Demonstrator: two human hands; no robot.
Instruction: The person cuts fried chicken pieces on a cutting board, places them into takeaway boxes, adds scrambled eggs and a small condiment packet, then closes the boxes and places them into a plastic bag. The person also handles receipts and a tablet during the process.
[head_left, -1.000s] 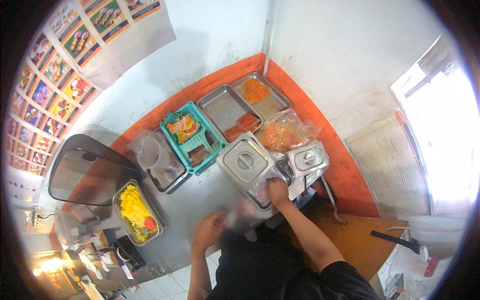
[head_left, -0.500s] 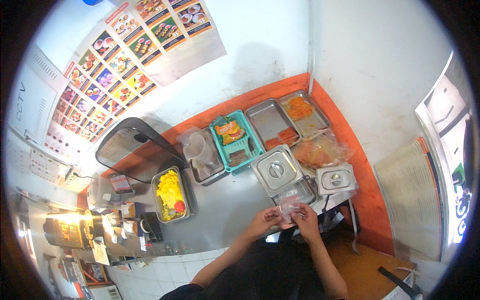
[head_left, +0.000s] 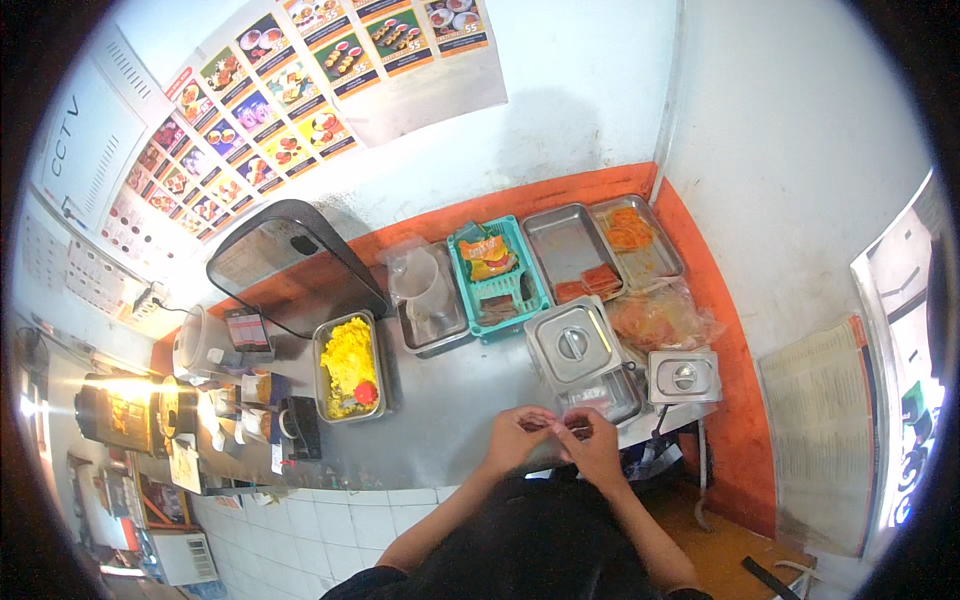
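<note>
My left hand (head_left: 518, 438) and right hand (head_left: 592, 447) met at the near edge of the counter (head_left: 440, 410), fingers bent inward and tips close together; the view was poor there, so I could not tell whether they pinched anything. Just beyond them lay the open pan (head_left: 622, 390) with clear packs (head_left: 588, 398) in it, a steel lid (head_left: 572, 343) overlapping its far side. A small tin (head_left: 684, 377) sat to the right, the teal basket (head_left: 505, 325) farther left, yellow food (head_left: 347, 360) well left
</note>
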